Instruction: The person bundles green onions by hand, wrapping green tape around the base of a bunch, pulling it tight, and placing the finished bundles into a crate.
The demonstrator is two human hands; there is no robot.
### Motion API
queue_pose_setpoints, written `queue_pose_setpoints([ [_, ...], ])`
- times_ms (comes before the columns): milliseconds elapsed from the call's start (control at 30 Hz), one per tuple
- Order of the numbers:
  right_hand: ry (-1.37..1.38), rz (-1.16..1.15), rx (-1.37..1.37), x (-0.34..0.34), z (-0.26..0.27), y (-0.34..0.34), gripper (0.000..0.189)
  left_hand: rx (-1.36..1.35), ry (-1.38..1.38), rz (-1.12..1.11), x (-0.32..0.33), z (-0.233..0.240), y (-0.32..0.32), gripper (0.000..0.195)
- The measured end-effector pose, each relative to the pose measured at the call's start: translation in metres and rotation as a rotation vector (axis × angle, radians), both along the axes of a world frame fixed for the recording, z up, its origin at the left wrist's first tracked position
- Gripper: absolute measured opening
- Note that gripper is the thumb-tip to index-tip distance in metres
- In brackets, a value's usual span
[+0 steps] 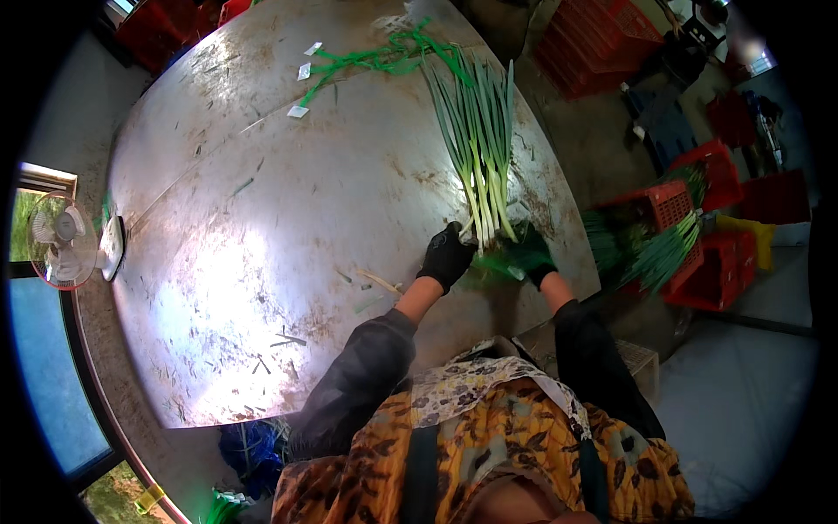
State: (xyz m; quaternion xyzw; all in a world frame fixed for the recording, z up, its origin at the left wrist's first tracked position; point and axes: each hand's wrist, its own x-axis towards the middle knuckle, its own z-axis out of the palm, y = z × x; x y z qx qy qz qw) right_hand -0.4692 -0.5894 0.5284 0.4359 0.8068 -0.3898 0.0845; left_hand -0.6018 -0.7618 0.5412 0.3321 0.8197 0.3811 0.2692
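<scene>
A bunch of green onions (484,157) lies on the metal-topped table (275,196), its leaves pointing away from me and its white root ends towards me. My left hand (448,254), in a black glove, grips the bunch at the left of the root ends. On the other side, my gloved right hand (533,252) is close against the roots, with a blurred green strip (494,264) in it. A small pale tag shows at that strip's end. The fingers of my right hand are partly hidden by green and blur.
Green mesh strips (366,62) with white tags lie at the table's far side. Leaf scraps (288,339) and dirt dot the tabletop. A fan (65,226) stands left. Beyond the right edge are red crates (671,200) with onion bunches, stacked crates (596,39) and another person (681,65).
</scene>
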Motion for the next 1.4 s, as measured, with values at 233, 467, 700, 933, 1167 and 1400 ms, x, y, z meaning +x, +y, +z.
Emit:
queue_pose_setpoints([
  [233,0.205,0.053,0.402,-0.023,-0.026,-0.044,0.067,0.075,0.018,-0.387,0.009,-0.086,0.017,0.04],
  [467,0.309,0.325,-0.213,-0.031,-0.014,0.001,0.031,0.344,-0.267,-0.33,0.004,-0.046,0.028,0.038],
  [700,0.411,-0.462,-0.804,-0.005,0.003,-0.023,0.017,0.248,-0.161,-0.486,0.017,-0.003,-0.011,0.036],
  [933,0.535,-0.596,-0.973,0.008,-0.009,-0.044,0.021,0.178,-0.323,-0.242,0.052,0.016,-0.052,0.017],
  [1167,0.527,-0.303,-1.145,0.003,-0.033,-0.048,0.033,0.297,-0.063,-0.452,0.056,0.006,-0.06,0.013],
  [1400,0.746,-0.174,-1.245,0.017,-0.046,-0.045,0.034,0.114,-0.851,-0.376,0.04,0.064,-0.041,0.011],
])
